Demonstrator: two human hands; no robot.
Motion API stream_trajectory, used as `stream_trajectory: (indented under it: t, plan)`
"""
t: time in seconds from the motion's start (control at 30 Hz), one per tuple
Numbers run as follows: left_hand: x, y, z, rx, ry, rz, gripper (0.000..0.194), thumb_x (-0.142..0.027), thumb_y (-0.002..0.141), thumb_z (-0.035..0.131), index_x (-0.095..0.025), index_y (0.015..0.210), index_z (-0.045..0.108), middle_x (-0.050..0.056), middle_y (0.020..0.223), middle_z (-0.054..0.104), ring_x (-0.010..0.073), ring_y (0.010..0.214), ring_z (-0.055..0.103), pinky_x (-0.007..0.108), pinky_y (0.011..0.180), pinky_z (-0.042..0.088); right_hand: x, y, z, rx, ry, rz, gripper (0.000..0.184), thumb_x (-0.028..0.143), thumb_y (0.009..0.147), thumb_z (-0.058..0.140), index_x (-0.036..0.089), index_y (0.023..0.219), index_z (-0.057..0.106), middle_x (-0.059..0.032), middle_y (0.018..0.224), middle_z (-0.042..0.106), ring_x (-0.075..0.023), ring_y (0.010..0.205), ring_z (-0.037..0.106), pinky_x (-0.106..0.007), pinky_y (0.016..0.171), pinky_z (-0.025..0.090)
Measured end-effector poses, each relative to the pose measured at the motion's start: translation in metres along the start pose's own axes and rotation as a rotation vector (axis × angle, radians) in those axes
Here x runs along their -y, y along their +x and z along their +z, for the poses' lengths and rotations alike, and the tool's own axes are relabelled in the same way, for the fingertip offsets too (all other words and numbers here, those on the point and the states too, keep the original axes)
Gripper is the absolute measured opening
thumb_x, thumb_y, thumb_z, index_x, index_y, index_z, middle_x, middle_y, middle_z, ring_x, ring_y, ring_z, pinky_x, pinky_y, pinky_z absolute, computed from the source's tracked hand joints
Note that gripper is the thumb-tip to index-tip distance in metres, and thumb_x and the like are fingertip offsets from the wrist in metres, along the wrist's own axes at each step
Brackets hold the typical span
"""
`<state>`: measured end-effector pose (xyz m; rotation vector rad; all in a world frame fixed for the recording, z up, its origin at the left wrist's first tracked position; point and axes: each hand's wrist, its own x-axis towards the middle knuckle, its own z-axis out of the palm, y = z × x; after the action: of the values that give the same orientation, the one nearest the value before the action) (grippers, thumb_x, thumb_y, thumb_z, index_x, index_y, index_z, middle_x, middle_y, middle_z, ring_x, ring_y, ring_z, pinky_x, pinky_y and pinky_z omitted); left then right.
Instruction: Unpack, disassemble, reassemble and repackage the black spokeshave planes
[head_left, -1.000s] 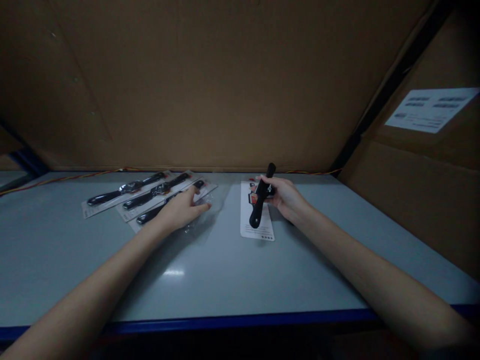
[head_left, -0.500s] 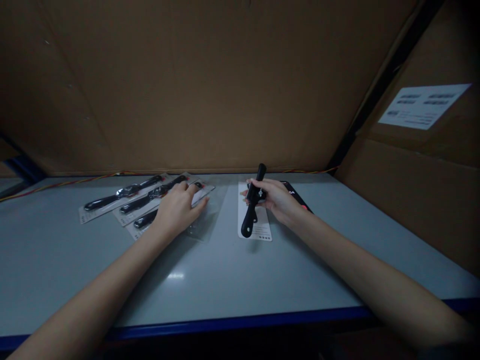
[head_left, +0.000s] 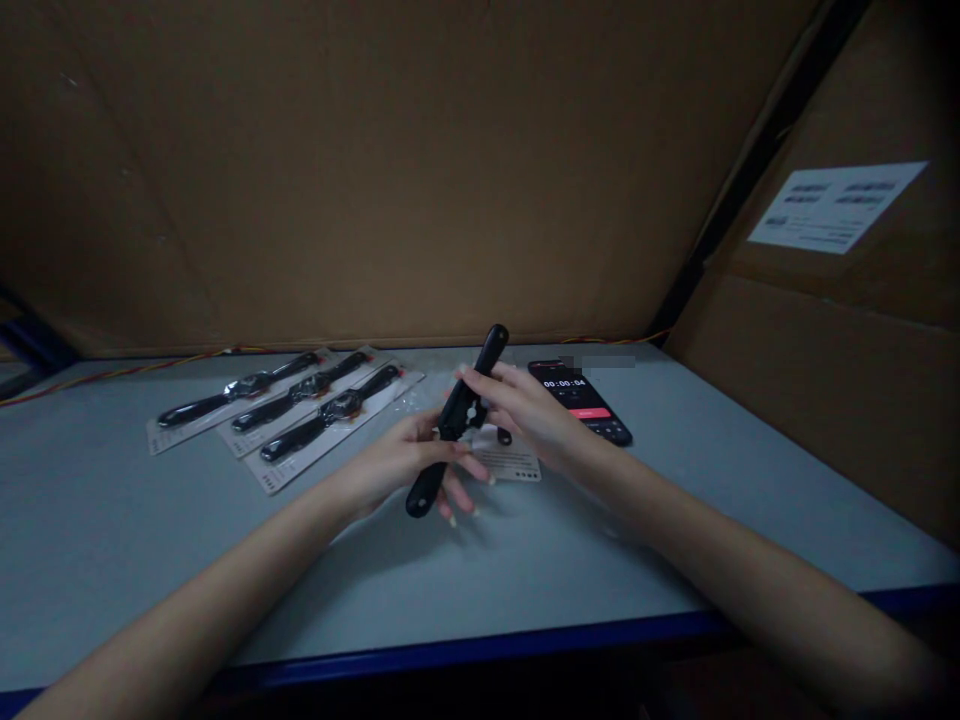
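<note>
Two hands were on one black-strapped wristwatch [head_left: 457, 412], held up off the bench [head_left: 142, 570] around mid-span. Left hand [head_left: 397, 458] sat palm up under the lower strap, fingers spread and tips pointing right. Right hand [head_left: 525, 412] came in from the other side, fingers laid across the watch head and upper strap. Both grips were clamped on the watch, closing on it from opposite sides. Watch was tilted, upper strap end sticking out above the right fingers and leaning right, lower end sticking out down-left past the left fingers.

Under the hands, a white printed card [head_left: 510, 460] lay flat on the bench. Small black piece [head_left: 504, 436] showed at its upper edge; too small to say what it was.

Left of the hands: three carded watches [head_left: 315, 390] side by side, all slanted the same way, cards touching. Small clear plastic scraps [head_left: 409, 405] lay just right of the nearest card.

Right of the hands: black smartphone [head_left: 580, 402] flat on the bench, timer reading 00:00:04, red button on screen.

Orange-and-yellow wire [head_left: 142, 361] ran along the bench back edge. Cardboard wall [head_left: 375, 170] stood behind, and a white printed label [head_left: 836, 206] was stuck on the cardboard panel [head_left: 825, 400] to the right.
</note>
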<state>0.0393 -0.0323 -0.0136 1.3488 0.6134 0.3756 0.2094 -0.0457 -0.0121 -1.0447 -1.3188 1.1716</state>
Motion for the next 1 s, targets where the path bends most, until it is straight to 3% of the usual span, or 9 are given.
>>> stream_trajectory:
  t: [0.13,0.23,0.37,0.53,0.63,0.73,0.83,1.0]
  plan:
    - [-0.001,0.004,-0.008,-0.251,0.163,0.085,0.032,-0.016,0.078,0.051,-0.013,0.109,0.045,0.003,0.073,0.066,0.0078,0.037,0.053,0.017,0.032,0.04,-0.005,0.002,-0.011,-0.063,-0.576,-0.126,0.031,0.049,0.071,0.066,0.017,0.072,0.062,-0.0045,0.071,0.062,-0.0145,0.063,0.054,-0.026,0.052,0.038]
    - [0.002,0.007,-0.011,-0.324,0.294,0.106,0.032,-0.016,0.078,0.046,-0.013,0.11,0.047,0.0,0.072,0.063,0.0074,0.034,0.05,0.018,0.029,0.036,-0.01,-0.001,-0.011,-0.029,-0.767,-0.211,0.027,0.042,0.074,0.063,0.017,0.066,0.06,0.0003,0.058,0.056,-0.0113,0.056,0.049,-0.025,0.051,0.033]
    - [0.009,0.005,-0.008,-0.368,0.542,0.2,0.038,-0.024,0.083,0.044,-0.016,0.121,0.046,-0.001,0.071,0.062,0.0066,0.036,0.044,0.018,0.033,0.036,-0.017,-0.002,-0.007,0.009,-0.706,-0.174,0.02,0.033,0.077,0.059,0.017,0.063,0.058,0.0019,0.054,0.054,-0.0106,0.052,0.049,-0.023,0.05,0.032]
    - [0.008,-0.001,-0.004,-0.393,0.81,0.342,0.037,-0.027,0.088,0.043,-0.017,0.123,0.048,-0.001,0.068,0.06,0.0142,0.062,0.058,0.025,0.059,0.044,-0.023,0.001,-0.006,-0.017,-0.55,-0.083,0.018,0.03,0.073,0.061,0.019,0.06,0.058,-0.0005,0.054,0.058,-0.0128,0.049,0.052,-0.025,0.048,0.036]
    - [0.003,-0.003,-0.001,-0.42,0.901,0.344,0.035,-0.033,0.09,0.042,-0.017,0.12,0.047,-0.003,0.061,0.056,0.0145,0.06,0.057,0.024,0.058,0.042,-0.02,-0.004,-0.001,0.036,-0.449,-0.056,0.012,0.025,0.076,0.055,0.02,0.066,0.057,0.0009,0.052,0.058,-0.0124,0.044,0.053,-0.025,0.046,0.038]
    - [0.001,-0.005,0.004,-0.45,0.908,0.276,0.027,-0.038,0.091,0.038,-0.018,0.107,0.049,-0.004,0.057,0.055,0.0116,0.045,0.054,0.02,0.045,0.039,-0.014,-0.012,0.005,-0.04,-0.564,-0.2,0.014,0.021,0.076,0.052,0.02,0.062,0.052,0.0026,0.051,0.054,-0.0118,0.047,0.053,-0.024,0.048,0.036]
    - [-0.001,-0.006,0.006,-0.444,0.834,0.19,0.023,-0.041,0.091,0.036,-0.02,0.095,0.046,-0.005,0.057,0.056,0.0086,0.031,0.047,0.017,0.032,0.033,-0.009,-0.018,0.007,-0.106,-0.893,-0.398,0.018,0.018,0.078,0.05,0.02,0.061,0.051,0.0014,0.053,0.054,-0.012,0.052,0.051,-0.025,0.052,0.032]
    - [-0.004,-0.006,0.0,-0.453,0.686,0.191,0.024,-0.045,0.091,0.038,-0.022,0.091,0.041,-0.006,0.055,0.057,0.0087,0.027,0.046,0.016,0.025,0.032,-0.005,-0.014,-0.005,-0.137,-1.218,-0.599,0.016,0.018,0.085,0.044,0.019,0.086,0.06,-0.0054,0.08,0.065,-0.0172,0.07,0.057,-0.03,0.064,0.034]
